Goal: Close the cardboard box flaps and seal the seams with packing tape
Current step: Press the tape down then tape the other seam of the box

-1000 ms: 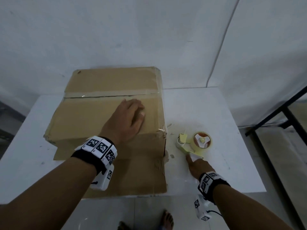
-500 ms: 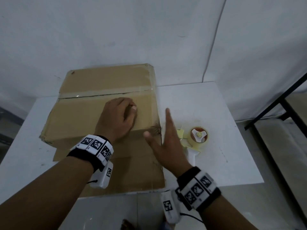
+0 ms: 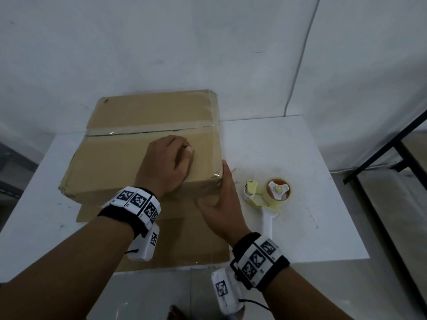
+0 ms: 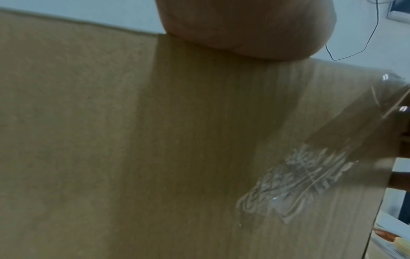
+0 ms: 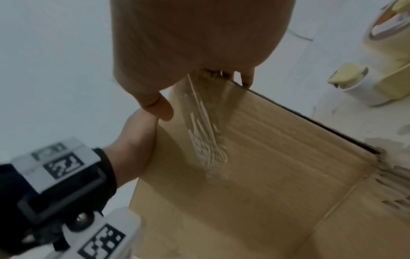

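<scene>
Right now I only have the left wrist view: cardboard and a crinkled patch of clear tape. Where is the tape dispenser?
Observer: The tape dispenser lies on the white table, to the right of the cardboard box. Neither hand holds it.
Operator: What is the right hand doing?
Observer: The right hand is at the box's near right corner, fingers straight along the right side, thumb on the front face.
Operator: Is the top seam taped?
Observer: Yes, a strip of clear packing tape runs along the top seam, beyond the left hand, which rests on the near top flap.
</scene>
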